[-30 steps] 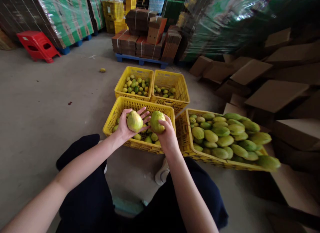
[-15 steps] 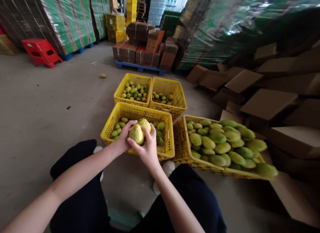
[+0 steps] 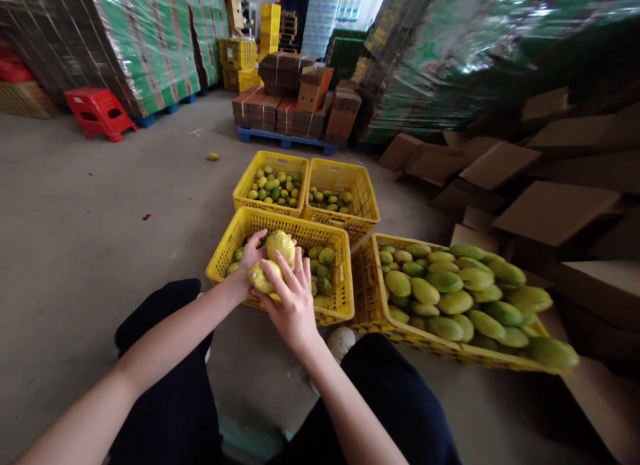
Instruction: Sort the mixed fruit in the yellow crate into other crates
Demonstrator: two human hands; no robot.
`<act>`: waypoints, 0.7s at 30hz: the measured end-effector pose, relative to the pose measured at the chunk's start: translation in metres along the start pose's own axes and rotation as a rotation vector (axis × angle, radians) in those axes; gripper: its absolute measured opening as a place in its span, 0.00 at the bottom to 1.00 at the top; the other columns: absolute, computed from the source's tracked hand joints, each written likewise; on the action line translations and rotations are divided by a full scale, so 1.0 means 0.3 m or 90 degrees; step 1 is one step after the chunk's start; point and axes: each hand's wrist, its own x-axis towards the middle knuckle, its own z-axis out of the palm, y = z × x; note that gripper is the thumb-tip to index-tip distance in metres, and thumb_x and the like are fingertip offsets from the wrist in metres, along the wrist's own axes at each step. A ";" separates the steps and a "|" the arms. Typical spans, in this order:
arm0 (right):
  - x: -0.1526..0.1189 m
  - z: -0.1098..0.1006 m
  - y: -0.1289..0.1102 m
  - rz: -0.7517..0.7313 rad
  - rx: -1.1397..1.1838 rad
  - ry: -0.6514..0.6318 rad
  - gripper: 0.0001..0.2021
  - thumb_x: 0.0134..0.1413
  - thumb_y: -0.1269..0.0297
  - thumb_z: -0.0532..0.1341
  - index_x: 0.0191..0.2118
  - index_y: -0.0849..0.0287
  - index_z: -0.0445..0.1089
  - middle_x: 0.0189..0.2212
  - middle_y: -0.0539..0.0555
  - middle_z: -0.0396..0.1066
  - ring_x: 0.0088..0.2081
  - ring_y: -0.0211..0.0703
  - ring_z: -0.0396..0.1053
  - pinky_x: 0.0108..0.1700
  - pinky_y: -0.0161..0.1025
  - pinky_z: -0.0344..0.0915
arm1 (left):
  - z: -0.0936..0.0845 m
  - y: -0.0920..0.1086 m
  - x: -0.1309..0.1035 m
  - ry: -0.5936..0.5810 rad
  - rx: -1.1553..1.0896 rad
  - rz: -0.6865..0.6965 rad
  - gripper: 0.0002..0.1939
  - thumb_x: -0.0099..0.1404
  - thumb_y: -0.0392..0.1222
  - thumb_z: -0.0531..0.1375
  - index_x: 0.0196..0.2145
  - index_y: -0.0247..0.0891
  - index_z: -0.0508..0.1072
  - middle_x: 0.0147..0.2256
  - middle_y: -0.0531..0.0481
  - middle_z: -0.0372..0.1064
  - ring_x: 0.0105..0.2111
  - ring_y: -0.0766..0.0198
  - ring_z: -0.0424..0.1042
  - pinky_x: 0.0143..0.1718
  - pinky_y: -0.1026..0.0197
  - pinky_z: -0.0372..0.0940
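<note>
Both hands meet over the front crate (image 3: 343, 278), nearer its left edge than its right, with two pale yellow-green fruits between them. The left hand (image 3: 249, 262) is curled around the upper fruit (image 3: 280, 245), thumb on its left side and fingertips just showing past its far right side; most of those fingers are hidden behind it. The right hand (image 3: 295, 308) grips the lower fruit (image 3: 263, 277), thumb underneath and fingers laid across the top — probably because a pinch from both sides steadies a rounded thing, while the left palm seems to back both. The lower fruit thus sits between the right thumb and fingers, against the left palm; the upper one lies just beyond the right fingertips. More fruit lies inside the front crate, against its left and right walls. Off its right edge stands a crate (image 3: 369, 275) heaped with larger green fruits (image 3: 450, 298), some overhanging its right end.
</note>
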 end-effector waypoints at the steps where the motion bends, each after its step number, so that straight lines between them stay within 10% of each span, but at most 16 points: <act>1: 0.002 -0.011 -0.001 -0.028 -0.018 0.014 0.28 0.58 0.67 0.68 0.63 0.45 0.68 0.61 0.59 0.72 0.69 0.68 0.60 0.65 0.74 0.60 | 0.010 0.007 -0.002 0.023 -0.009 0.013 0.20 0.65 0.54 0.55 0.40 0.36 0.77 0.35 0.43 0.80 0.42 0.50 0.80 0.48 0.49 0.74; 10: 0.051 -0.103 0.090 0.044 0.039 0.187 0.29 0.57 0.63 0.70 0.63 0.49 0.65 0.54 0.60 0.76 0.54 0.55 0.76 0.53 0.52 0.77 | 0.064 0.077 -0.045 0.061 0.073 0.274 0.14 0.61 0.46 0.55 0.24 0.38 0.75 0.25 0.50 0.73 0.27 0.63 0.74 0.32 0.61 0.70; 21: 0.056 -0.075 0.112 -0.020 -0.013 0.133 0.26 0.59 0.76 0.63 0.59 0.45 0.66 0.55 0.59 0.68 0.55 0.53 0.73 0.50 0.52 0.78 | 0.057 0.048 -0.081 0.077 0.422 0.525 0.22 0.66 0.51 0.53 0.24 0.39 0.80 0.29 0.47 0.79 0.34 0.56 0.77 0.42 0.57 0.68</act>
